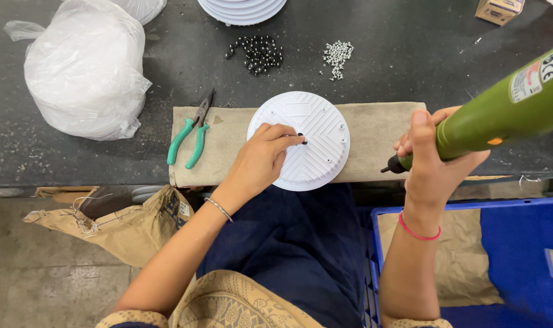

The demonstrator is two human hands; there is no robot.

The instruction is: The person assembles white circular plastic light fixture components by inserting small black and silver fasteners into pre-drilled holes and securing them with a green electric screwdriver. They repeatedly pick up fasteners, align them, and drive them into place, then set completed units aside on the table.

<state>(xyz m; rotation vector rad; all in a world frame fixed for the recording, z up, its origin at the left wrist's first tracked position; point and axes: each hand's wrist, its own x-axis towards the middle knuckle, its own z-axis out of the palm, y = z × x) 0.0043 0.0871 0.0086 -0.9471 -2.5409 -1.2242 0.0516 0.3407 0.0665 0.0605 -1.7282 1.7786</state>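
A round white plastic disc with ribbed lines lies on a tan cloth pad at the table's near edge. My left hand rests on the disc and pinches a small black part at its centre. My right hand grips a green electric screwdriver, its dark tip pointing left and hanging just right of the disc, apart from it.
Green-handled pliers lie on the pad's left end. A heap of black parts and a pile of small silver screws sit further back. A tied white plastic bag stands at left, a blue crate at lower right.
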